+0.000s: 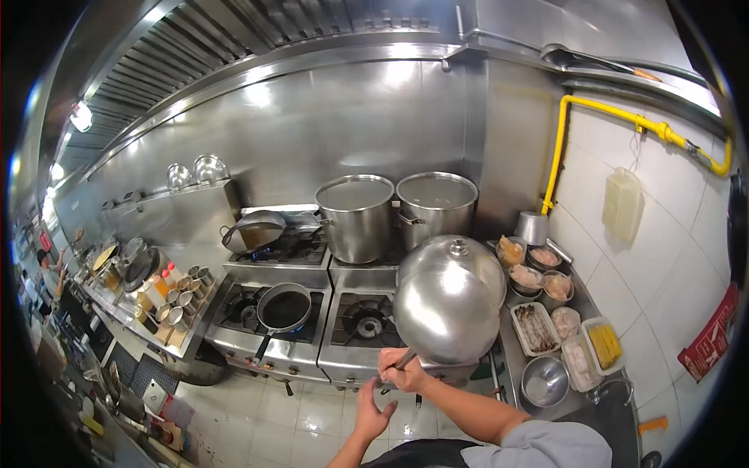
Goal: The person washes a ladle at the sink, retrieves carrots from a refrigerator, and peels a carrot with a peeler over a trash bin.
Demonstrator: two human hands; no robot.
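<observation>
My right hand (403, 371) is closed round the handle of a large, rounded metal wok (441, 308) at the right end of the stove. Behind the wok shows a round metal lid with a knob (459, 248) on top. Close beside it on the left, my left hand (373, 413) is raised with its fingers apart, below the stove's front edge, and I see nothing in it. A black frying pan (285, 306) rests on the front left burner, its handle toward the front.
Two tall steel pots (356, 222) stand on the back burners, left of a yellow pipe (563, 148). Food trays (535, 327) and a metal bowl (544, 381) sit at the right. Bottles and containers (160, 288) fill the left counter; a person (51, 273) stands far left.
</observation>
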